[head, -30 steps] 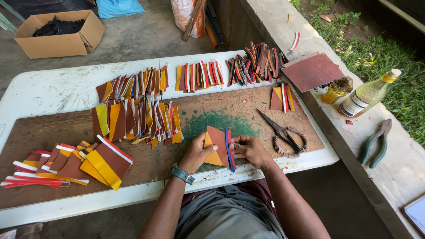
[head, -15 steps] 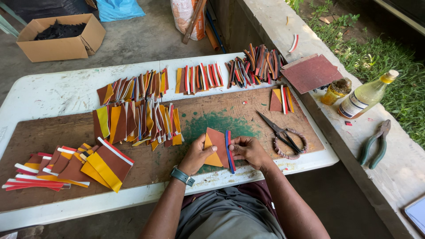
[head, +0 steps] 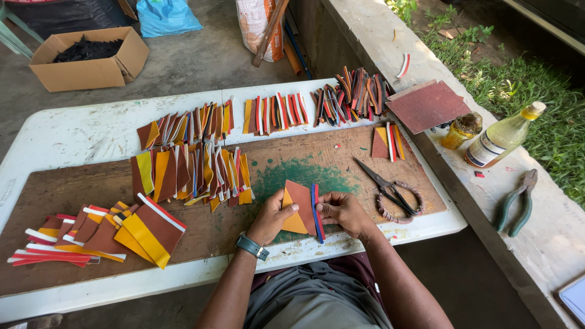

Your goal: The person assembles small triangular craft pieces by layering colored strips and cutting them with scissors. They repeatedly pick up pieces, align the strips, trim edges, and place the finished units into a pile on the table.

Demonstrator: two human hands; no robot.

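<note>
Brown-orange piece point(head: 298, 210) | left hand point(head: 272, 216), right hand point(head: 342, 210) fingers clamped on it | fingertips partly hidden

Open brown cardboard box point(head: 91, 58) on floor, far left; blue bag point(head: 166, 16) beside; white-labelled yellow bottle point(head: 503, 136) on ledge, right.

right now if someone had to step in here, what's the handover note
Left hand: grips the left edge of a brown and yellow piece.
Right hand: pinches blue and red strips against that piece's right edge.
Both work over the brown board on the white table.
Done, judging by the layout: finished striped pieces stacked lower left, sorted rows across the middle and back.
Left: the piece in hand looks unfinished; loose strips remain at the back.
Scissors lie just right of the hands.
</note>
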